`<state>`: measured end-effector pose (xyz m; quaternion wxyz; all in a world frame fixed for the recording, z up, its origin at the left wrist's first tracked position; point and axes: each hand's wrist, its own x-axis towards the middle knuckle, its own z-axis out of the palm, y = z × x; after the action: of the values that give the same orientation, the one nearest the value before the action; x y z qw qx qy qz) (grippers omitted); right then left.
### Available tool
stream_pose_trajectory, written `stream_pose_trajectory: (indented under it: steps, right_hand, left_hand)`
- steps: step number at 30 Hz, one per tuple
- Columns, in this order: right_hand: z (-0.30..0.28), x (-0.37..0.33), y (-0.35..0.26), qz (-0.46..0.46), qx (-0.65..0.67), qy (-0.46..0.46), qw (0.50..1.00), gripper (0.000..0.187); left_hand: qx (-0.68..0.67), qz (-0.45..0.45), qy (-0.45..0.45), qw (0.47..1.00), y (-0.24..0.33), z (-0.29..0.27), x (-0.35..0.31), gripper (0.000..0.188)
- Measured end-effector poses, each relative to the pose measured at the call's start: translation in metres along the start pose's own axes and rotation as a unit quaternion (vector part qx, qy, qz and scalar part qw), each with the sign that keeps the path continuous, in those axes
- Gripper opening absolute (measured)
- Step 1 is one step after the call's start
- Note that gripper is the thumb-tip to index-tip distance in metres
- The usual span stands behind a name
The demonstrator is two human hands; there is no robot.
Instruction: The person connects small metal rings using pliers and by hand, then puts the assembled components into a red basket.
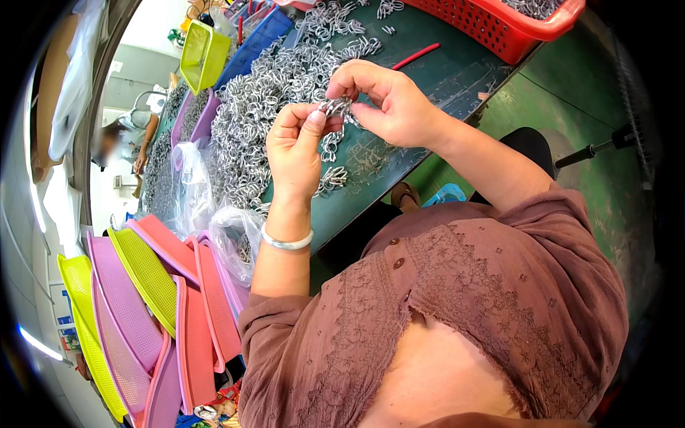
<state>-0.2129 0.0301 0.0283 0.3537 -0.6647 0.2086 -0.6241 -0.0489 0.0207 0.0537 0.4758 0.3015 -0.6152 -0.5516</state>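
Between my two hands, above the near edge of the pile, is a small silver metal coil (pixel 335 107) that looks like a spring. My left hand (pixel 296 143) pinches its left end between thumb and fingers. On the other end the fingertips of my right hand (pixel 392 100) are closed, partly hiding it. A large heap of similar silver coils (pixel 250 121) spreads over the dark green table (pixel 364 203) behind and left of my hands. A few loose coils (pixel 332 180) lie just below them, beside thin wire scraps (pixel 371 158).
A red basket (pixel 492 32) with metal pieces stands at the far right. A red rod (pixel 416 56) lies on the table. Blue (pixel 253 46) and yellow-green bins (pixel 203 57) stand far left. Stacked colourful baskets (pixel 128 299) and clear plastic bags (pixel 232 235) are at left. Another person (pixel 135 132) sits beyond.
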Motion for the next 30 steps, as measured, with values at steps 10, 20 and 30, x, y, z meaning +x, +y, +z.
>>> stream_pose_trajectory:
  steps: [10, 20, 30]
  right_hand:
    - [0.002, 0.0, 0.001, 0.066, 0.091, 0.0, 0.994, 0.026]
    - [0.0, -0.004, 0.0, 0.231, 0.195, 0.025, 0.953, 0.02]
    - [0.006, -0.005, 0.004, 0.23, 0.222, 0.104, 0.942, 0.014]
  left_hand:
    - [-0.121, -0.088, 0.004, 0.989, -0.003, -0.003, 0.001, 0.007]
    - [-0.091, -0.046, 0.051, 0.993, -0.008, -0.003, -0.002, 0.009]
    - [-0.075, -0.034, 0.065, 0.995, -0.008, 0.003, -0.003, 0.01]
